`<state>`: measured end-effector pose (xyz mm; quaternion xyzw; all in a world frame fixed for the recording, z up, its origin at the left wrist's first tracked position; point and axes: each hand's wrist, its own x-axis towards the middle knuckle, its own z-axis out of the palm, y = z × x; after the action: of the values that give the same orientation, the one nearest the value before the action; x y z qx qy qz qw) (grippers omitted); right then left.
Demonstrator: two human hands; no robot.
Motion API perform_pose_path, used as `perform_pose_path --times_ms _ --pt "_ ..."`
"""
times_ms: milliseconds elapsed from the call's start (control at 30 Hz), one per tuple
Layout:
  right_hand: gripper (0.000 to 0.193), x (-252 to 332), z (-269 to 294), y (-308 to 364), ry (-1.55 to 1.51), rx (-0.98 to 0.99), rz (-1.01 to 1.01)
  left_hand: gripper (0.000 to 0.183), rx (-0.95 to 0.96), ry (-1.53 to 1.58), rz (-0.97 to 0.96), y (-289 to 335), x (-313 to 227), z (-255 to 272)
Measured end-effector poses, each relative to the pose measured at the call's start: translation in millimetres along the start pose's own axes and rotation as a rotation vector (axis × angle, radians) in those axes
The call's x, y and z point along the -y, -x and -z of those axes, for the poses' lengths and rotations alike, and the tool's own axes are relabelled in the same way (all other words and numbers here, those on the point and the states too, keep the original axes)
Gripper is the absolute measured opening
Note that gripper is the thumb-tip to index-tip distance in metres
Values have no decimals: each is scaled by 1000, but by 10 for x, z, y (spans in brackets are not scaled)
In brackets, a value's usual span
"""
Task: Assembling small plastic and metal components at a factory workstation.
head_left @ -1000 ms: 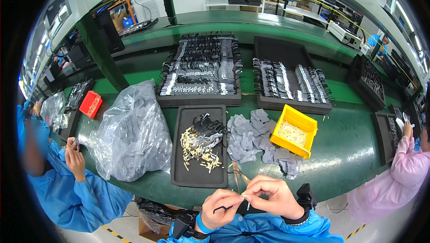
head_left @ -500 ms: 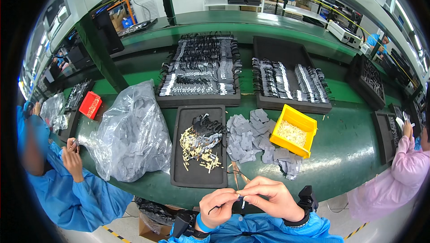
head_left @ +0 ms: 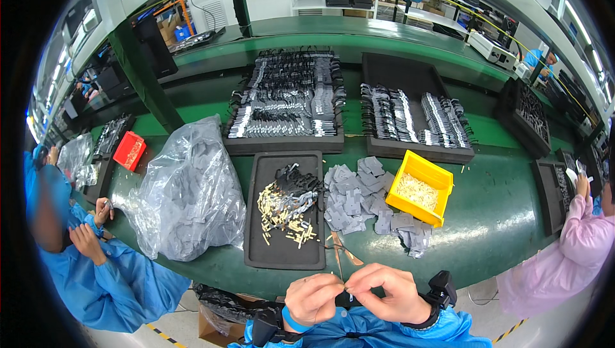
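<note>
Just off the table's near edge, my left hand (head_left: 314, 298) and my right hand (head_left: 389, 291) meet fingertip to fingertip. Both are closed in a pinch on a small dark piece with a pale, shiny end (head_left: 350, 296); my fingers hide most of it. Beyond them lies a pair of copper-coloured tweezers (head_left: 337, 252). A black tray (head_left: 266, 255) holds a heap of black cabled parts with cream ends (head_left: 298, 184). To its right are loose grey square pads (head_left: 349, 200) and a yellow bin (head_left: 419, 211) of small pale pieces.
A clear plastic bag (head_left: 186, 175) full of grey pads stands left of the tray. Behind are two foam trays (head_left: 288, 144) (head_left: 423, 149) with rows of parts. A red bin (head_left: 130, 150) is farther left. Co-workers sit at left (head_left: 115, 284) and right (head_left: 564, 255).
My fingertips have shifted slightly around the small piece, and my right fingers have curled differently. The co-worker at left has lowered a hand toward the chest.
</note>
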<state>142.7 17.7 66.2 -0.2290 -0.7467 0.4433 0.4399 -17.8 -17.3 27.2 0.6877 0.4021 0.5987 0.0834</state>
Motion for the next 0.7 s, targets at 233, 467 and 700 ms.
perform_pose_path --times_ms 233,467,700 --pt "18 34 8 -36 30 -26 38 37 38 -18 39 22 -15 6" --pt "19 -38 49 6 125 -83 71 37 137 354 419 -68 -119 80" --pt "20 -54 27 -23 150 -63 106 16 41 445 535 -24 -120 28"
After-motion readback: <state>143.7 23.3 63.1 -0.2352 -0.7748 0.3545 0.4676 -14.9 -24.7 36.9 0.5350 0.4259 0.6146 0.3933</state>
